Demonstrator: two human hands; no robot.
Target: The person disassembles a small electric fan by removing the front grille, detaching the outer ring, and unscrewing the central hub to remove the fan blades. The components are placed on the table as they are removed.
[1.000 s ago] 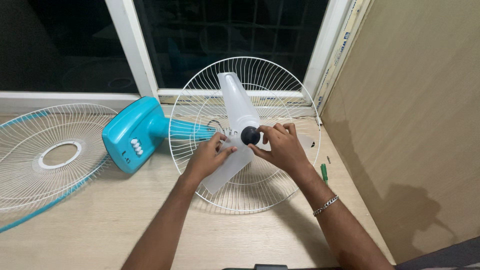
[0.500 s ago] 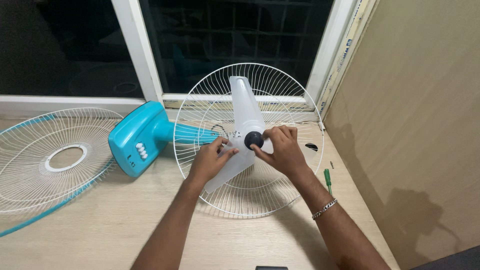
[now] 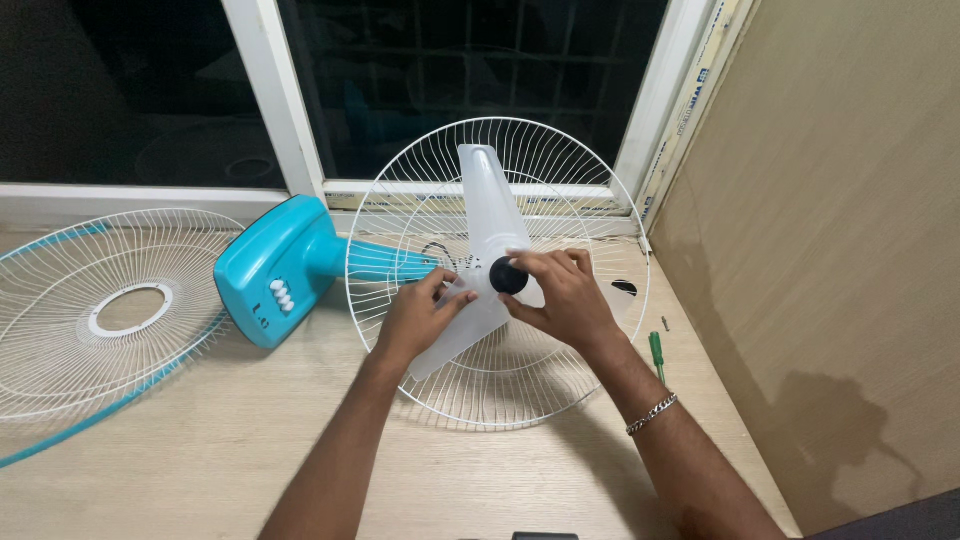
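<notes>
Since half a second ago the view has tipped slightly, so the fan sits a little higher in the frame, and the right hand (image 3: 568, 298) has turned a touch on the black blade cap (image 3: 508, 275); otherwise little has shifted. At centre frame the right fingers close around that cap, pinching it where it sits on the hub. The left hand (image 3: 418, 316) presses its closed fingers on the lower translucent fan blade (image 3: 455, 335), seemingly to keep the blade from spinning. The blade lies inside the white rear grille (image 3: 560, 375), joined to the teal fan body (image 3: 270, 270) lying flat on the counter (image 3: 200, 450). The detached front grille (image 3: 60, 330) rests at left; a green screwdriver (image 3: 657, 352) lies at right
</notes>
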